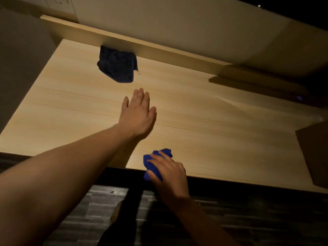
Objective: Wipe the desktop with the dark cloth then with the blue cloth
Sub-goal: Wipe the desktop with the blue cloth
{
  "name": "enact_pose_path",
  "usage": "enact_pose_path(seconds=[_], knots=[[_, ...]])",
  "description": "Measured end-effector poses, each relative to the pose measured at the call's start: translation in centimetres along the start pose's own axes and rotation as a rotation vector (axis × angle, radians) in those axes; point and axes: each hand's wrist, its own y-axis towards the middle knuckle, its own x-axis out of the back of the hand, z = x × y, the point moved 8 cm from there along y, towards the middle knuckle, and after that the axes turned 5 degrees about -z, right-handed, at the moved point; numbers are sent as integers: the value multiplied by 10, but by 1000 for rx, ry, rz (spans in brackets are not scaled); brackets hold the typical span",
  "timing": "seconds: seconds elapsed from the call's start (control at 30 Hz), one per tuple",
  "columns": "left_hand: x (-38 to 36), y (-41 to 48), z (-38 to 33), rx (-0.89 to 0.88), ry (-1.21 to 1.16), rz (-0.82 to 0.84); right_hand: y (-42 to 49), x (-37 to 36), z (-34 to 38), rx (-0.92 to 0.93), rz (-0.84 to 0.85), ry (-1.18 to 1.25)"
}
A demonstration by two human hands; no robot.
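The dark cloth (117, 65) lies crumpled at the back of the light wooden desktop (221, 125), against the raised back ledge. My left hand (137, 113) is stretched flat over the middle of the desk, fingers apart, holding nothing, a short way in front of the dark cloth. My right hand (168, 172) grips the bunched bright blue cloth (152, 164) at the desk's front edge, partly over the edge.
A wooden ledge (159, 50) runs along the back below a pale wall. A dark flat object (266, 87) sits at the back right, and a brown box corner (314, 153) at the right edge. Dark plank floor (99, 206) lies below the desk front.
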Motion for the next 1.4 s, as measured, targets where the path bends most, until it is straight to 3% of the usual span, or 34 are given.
enact_pose_path(seconds=[0.1, 0.23, 0.37, 0.5, 0.73, 1.1, 1.4], knots=[[-17, 3, -8, 19, 32, 21, -8, 28, -7, -35, -34, 303], [-28, 3, -7, 23, 168, 34, 24, 79, -39, -91, -241, 416], [-28, 5, -8, 15, 211, 37, 109, 104, -87, -161, -313, 206], [-29, 7, -10, 28, 218, 26, 209, 111, -120, -108, -294, 16], [-32, 8, -11, 48, 240, 47, 308, 90, -143, -115, -40, -313], [-31, 10, -11, 69, 254, 64, 310, 80, -143, -122, 57, -422], [-29, 9, -12, 70, 247, 42, 223, 68, -120, -33, 73, -417]])
